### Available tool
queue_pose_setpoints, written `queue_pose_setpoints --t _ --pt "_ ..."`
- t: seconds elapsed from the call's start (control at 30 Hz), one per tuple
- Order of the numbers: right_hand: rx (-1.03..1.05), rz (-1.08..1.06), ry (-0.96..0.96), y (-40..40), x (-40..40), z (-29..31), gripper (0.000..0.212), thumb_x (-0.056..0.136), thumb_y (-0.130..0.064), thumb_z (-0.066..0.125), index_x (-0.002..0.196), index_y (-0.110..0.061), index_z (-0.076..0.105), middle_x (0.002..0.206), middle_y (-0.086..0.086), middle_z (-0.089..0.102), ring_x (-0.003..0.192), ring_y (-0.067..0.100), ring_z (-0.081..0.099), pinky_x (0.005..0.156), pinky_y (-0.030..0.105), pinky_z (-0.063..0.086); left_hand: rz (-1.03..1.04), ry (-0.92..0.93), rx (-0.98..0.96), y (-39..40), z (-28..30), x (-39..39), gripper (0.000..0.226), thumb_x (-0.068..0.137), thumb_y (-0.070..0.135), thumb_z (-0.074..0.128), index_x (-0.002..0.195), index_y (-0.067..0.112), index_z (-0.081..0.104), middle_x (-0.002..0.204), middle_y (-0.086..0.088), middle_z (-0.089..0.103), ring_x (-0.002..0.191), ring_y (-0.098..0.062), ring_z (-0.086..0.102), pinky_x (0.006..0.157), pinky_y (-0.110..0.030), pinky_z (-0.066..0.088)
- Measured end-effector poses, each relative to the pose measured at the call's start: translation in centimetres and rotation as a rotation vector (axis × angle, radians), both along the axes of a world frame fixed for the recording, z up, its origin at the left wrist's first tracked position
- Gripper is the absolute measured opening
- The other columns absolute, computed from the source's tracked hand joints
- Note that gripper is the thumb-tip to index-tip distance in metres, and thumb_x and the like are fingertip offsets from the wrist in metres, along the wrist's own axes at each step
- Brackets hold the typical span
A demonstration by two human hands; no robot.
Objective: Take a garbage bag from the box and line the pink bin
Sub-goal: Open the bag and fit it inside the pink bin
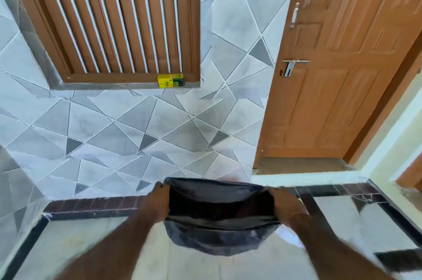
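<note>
A black garbage bag (219,209) is stretched open between my two hands low in the middle of the view, its mouth facing up and its body sagging below. My left hand (157,202) grips the bag's left edge. My right hand (285,206) grips its right edge. A small yellow and green box (170,80) stands on the sill of the brown slatted window (114,17) above. No pink bin shows; the bag hides whatever is under it.
A grey tiled wall (137,131) with triangle patterns faces me. A brown wooden door (338,63) with a metal handle (292,66) stands at the right above a stone step. The light floor (91,245) has a dark border along the wall.
</note>
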State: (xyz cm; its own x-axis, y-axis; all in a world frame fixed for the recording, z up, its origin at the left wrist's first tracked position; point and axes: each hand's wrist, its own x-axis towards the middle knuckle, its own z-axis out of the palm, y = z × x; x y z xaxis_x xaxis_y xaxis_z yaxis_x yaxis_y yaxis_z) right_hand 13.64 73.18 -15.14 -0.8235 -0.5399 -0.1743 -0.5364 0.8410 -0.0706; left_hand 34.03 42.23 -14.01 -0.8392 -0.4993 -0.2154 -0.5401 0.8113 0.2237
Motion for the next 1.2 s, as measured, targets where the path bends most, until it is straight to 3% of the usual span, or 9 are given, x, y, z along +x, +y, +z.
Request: queue_pose_setpoints --t 0.07,0.23,0.33,0.5,0.67,0.77,0.87,1.07,1.2 --pt "-0.094 -0.090 -0.003 1.0 -1.7 2.0 0.049 0.090 -0.014 0.039 0.137 -0.024 0.039 0.121 0.010 0.052 0.111 0.034 0.059 0.094 0.041 0.047 -0.002 0.045 0.058 0.4 2.2 -2.2 0.056 0.078 0.006 0.052 0.132 0.014 0.040 0.120 -0.011 0.045 0.111 -0.033 0.059 0.094 -0.040 0.048" --pt "-0.285 -0.122 0.043 2.0 -3.1 4.7 0.070 0.090 -0.013 0.041 0.147 -0.040 0.010 0.108 0.011 0.055 0.096 0.037 0.061 0.085 0.045 0.052 0.057 0.217 0.078 3.4 4.6 -5.0 0.061 0.078 0.012 0.051 0.137 0.014 0.035 0.118 -0.017 0.048 0.110 -0.040 0.056 0.096 -0.047 0.046" --pt "-0.328 -0.069 0.038 2.6 -3.5 4.4 0.077 0.089 -0.010 0.041 0.148 -0.043 0.005 0.103 0.011 0.054 0.092 0.037 0.062 0.083 0.045 0.052 0.066 0.245 -0.010 6.4 4.3 -5.3 0.068 0.084 0.008 0.048 0.145 0.022 0.023 0.125 -0.014 0.044 0.111 -0.040 0.057 0.096 -0.049 0.045" --pt "-0.401 -0.066 0.060 4.2 -2.2 3.0 0.055 0.093 -0.008 0.041 0.142 -0.029 0.032 0.111 0.013 0.054 0.097 0.039 0.061 0.085 0.041 0.048 0.003 0.291 -0.135 9.0 1.9 -4.6 0.057 0.088 0.010 0.043 0.142 0.029 0.034 0.130 -0.006 0.044 0.113 -0.031 0.051 0.094 -0.043 0.048" --pt "-0.287 -0.087 -0.011 4.5 -2.5 0.7 0.015 0.092 -0.006 0.047 0.099 -0.016 0.055 0.101 0.010 0.053 0.090 0.033 0.058 0.071 0.030 0.035 0.066 0.153 -0.156 9.3 -0.5 -4.9 0.041 0.087 0.005 0.040 0.121 0.020 0.059 0.119 -0.006 0.055 0.108 -0.029 0.050 0.091 -0.040 0.048" --pt "-0.295 -0.165 -0.081 4.3 -3.0 -0.8 0.023 0.092 -0.013 0.046 0.107 -0.012 0.064 0.114 0.012 0.061 0.100 0.037 0.063 0.085 0.038 0.048 0.198 0.204 -0.068 8.6 -1.3 -5.2 0.039 0.079 0.008 0.048 0.115 0.018 0.061 0.117 -0.007 0.057 0.105 -0.031 0.058 0.088 -0.043 0.052" --pt "-0.281 -0.217 -0.103 3.8 -3.5 -1.8 0.030 0.094 -0.022 0.048 0.122 -0.016 0.058 0.122 0.010 0.063 0.106 0.035 0.064 0.095 0.041 0.049 0.319 0.260 0.035 7.8 -2.1 -6.1 0.049 0.073 0.009 0.055 0.122 0.016 0.053 0.128 -0.006 0.045 0.103 -0.035 0.061 0.087 -0.048 0.053" --pt "-0.223 -0.197 -0.114 -0.3 -5.3 -2.8 0.027 0.093 -0.022 0.052 0.119 -0.017 0.055 0.120 0.011 0.062 0.106 0.035 0.064 0.093 0.041 0.051 0.432 0.355 0.189 3.9 -3.6 -9.2 0.066 0.072 0.002 0.060 0.134 0.000 0.037 0.130 -0.019 0.042 0.118 -0.041 0.046 0.102 -0.048 0.041" --pt "-0.264 -0.202 -0.105 -5.4 -8.0 -1.7 0.025 0.085 -0.012 0.053 0.109 -0.010 0.056 0.115 0.014 0.060 0.105 0.038 0.061 0.088 0.042 0.050 0.494 0.349 0.191 -0.9 -2.7 -11.9 0.067 0.075 0.009 0.068 0.133 0.003 0.035 0.127 -0.019 0.040 0.109 -0.048 0.053 0.095 -0.052 0.045"
